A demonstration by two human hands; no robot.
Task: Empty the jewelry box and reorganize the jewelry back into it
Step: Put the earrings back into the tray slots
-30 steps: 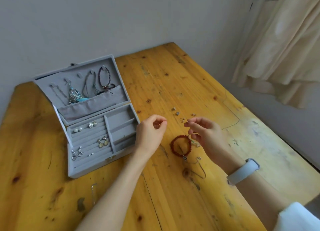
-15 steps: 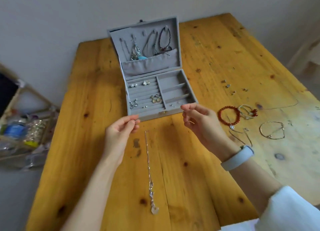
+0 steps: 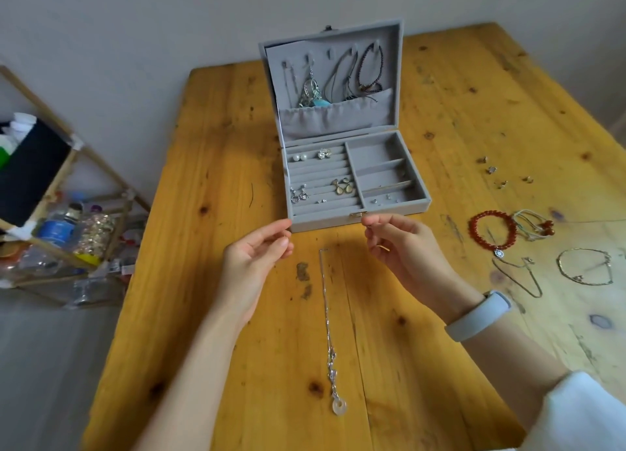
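Step in hand: refilling the box (image 3: 355,193). Both hands, left (image 3: 252,264) and right (image 3: 404,247), hover with fingertips pinched; whether either grip holds anything cannot be told. Next: lift the necklace (image 3: 330,332) off the surface (image 3: 216,166).

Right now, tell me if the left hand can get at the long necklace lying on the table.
Probably yes: the left hand hovers just left of the necklace, which lies stretched out on bare wood with nothing between them.
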